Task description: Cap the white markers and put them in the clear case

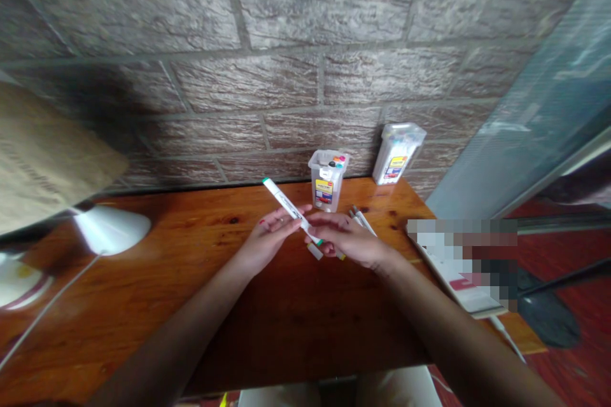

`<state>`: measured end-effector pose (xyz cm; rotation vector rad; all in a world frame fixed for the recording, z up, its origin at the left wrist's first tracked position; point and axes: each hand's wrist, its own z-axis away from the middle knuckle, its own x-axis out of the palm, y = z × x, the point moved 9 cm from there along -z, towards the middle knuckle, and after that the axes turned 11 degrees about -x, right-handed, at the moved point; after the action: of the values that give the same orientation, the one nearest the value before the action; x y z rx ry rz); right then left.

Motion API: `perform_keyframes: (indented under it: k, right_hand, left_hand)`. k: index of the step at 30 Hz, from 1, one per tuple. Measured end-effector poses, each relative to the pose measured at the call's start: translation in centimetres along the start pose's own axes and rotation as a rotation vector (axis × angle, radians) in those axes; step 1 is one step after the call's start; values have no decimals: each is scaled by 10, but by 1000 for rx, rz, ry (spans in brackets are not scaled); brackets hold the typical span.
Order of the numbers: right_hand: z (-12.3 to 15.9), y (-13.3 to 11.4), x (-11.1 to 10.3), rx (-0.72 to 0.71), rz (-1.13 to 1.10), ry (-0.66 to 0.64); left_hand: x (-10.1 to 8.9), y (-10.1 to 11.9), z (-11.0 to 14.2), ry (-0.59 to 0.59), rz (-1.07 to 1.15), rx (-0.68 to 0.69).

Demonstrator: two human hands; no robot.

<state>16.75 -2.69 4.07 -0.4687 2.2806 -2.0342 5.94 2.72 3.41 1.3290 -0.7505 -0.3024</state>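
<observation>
A white marker (pixel 282 198) with green ends slants between my two hands above the table. My left hand (pixel 265 243) is closed on its middle, fingers and thumb on the barrel. My right hand (pixel 347 240) pinches the marker's lower end, near the green tip. Just below these fingers shows a small pale piece (pixel 314 250), and a yellow end peeks out under the right hand; whether they belong together is hidden. Beyond the hands, an open clear marker case (pixel 326 179) stands upright with several coloured marker ends inside. More white markers (pixel 365 221) lie behind my right hand.
A second clear case (pixel 398 154) of markers stands at the back right by the brick wall (pixel 277 76). On the wooden table (pixel 157 292), a lamp (pixel 112 229) with its cord is at left. At right lies a white flat object (pixel 451 280), partly pixelated.
</observation>
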Motion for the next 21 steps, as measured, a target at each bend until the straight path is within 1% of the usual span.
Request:
perform_keyframes:
  k: [4,7,9,11,14,17,19,21]
  right_hand:
    - [1,11,12,54,-141,16]
    - [1,15,18,68,-186,13]
    - [0,16,19,55,-196,12]
    - [-2,14,16,28,-193,28]
    - [-2,12,12,15,-173,58]
    - [-1,11,10,36,-158,71]
    - [-1,11,9,43,-128,74]
    - [-1,11,7,32,-61,70]
  left_hand:
    - [10,-6,1,-72,-89,-30]
    - [11,-14,1,-64,-127,-62]
    - [10,-14,1,-48,-102,-69]
    - [7,-10,0,-11,-33,-56]
    - [-5,3,1,108,105,4]
    - [-15,18,4,210,115,104]
    - [-15,22,6,216,67,133]
    - [-12,21,6,178,28,114]
